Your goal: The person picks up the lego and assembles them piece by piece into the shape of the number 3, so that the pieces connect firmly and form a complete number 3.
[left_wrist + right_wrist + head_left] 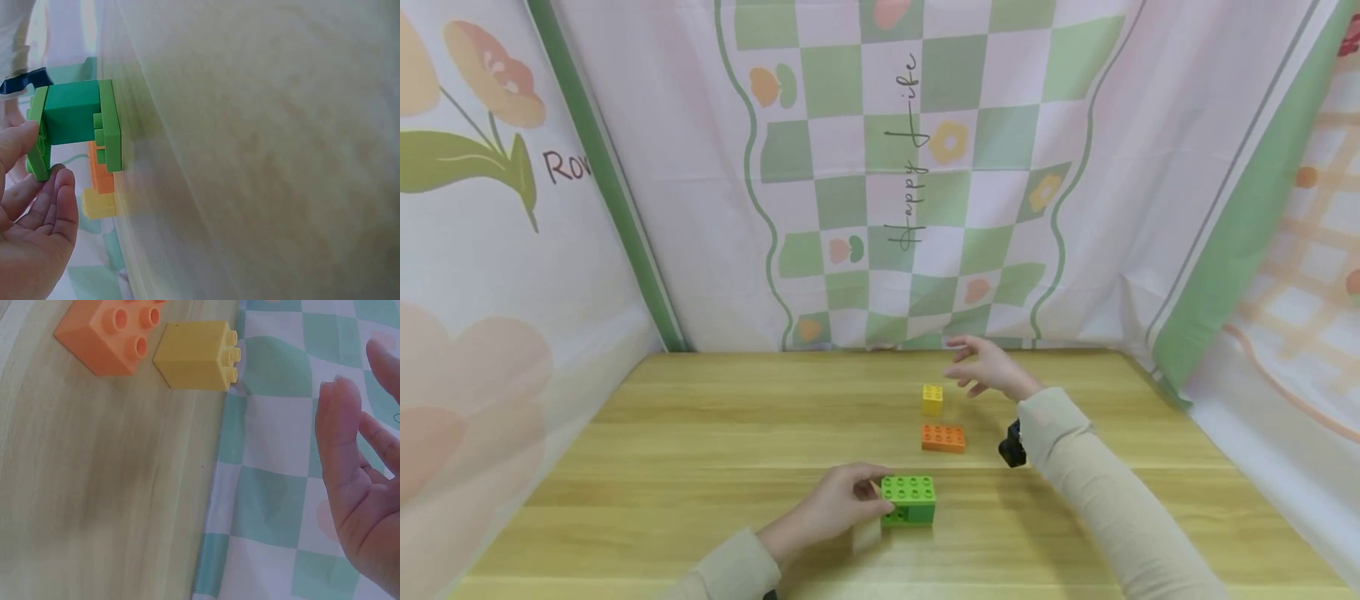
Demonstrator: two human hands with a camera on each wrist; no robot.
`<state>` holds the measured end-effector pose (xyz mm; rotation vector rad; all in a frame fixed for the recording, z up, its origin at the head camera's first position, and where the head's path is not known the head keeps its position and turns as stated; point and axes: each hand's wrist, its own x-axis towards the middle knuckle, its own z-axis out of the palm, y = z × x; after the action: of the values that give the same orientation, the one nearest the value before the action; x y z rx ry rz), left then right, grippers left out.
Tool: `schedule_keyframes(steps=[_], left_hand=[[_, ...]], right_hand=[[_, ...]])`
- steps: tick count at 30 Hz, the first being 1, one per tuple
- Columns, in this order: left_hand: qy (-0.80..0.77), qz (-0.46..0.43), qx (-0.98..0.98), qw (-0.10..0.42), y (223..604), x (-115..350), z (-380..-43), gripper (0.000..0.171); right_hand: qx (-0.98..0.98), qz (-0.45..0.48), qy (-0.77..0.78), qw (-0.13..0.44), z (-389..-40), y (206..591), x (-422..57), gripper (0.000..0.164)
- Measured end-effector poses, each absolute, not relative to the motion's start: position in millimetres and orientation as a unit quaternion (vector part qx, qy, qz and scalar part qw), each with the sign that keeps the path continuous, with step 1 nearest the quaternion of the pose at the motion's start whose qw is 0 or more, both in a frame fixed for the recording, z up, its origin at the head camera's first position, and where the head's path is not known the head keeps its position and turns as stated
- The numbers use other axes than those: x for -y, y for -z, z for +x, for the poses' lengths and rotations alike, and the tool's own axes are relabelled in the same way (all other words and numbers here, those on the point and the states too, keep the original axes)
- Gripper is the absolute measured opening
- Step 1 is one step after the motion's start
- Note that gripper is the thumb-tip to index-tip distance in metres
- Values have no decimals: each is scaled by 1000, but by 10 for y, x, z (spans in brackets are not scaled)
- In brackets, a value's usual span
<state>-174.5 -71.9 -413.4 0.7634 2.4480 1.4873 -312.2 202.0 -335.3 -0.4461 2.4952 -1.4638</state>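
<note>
My left hand [840,507] pinches the left end of a small stack of toy building blocks [916,490] near the front of the table. Two light green plates, above and below, sandwich a darker green block [74,112], leaving a gap on the hand's side. My right hand [988,367] hovers beyond and to the right of a yellow block [932,401], fingers apart and relaxed, touching nothing. The yellow block stands upright, studs up. Closer to the stack lies an orange block [943,438] with two rows of studs.
The wooden table [737,417] is enclosed by printed cloth: a green-checked curtain [895,175] at its far edge and hangings on both sides. A black device [1013,446] sits at the right wrist, below the sleeve.
</note>
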Motion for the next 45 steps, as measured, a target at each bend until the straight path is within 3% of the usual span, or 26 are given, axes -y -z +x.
schedule_keyframes(steps=[45], left_hand=[[-496, 257, -825, 89, 4179, 703, -1775, 41]], right_hand=[[-834, -119, 516, 155, -3203, 3896, -1920, 61]])
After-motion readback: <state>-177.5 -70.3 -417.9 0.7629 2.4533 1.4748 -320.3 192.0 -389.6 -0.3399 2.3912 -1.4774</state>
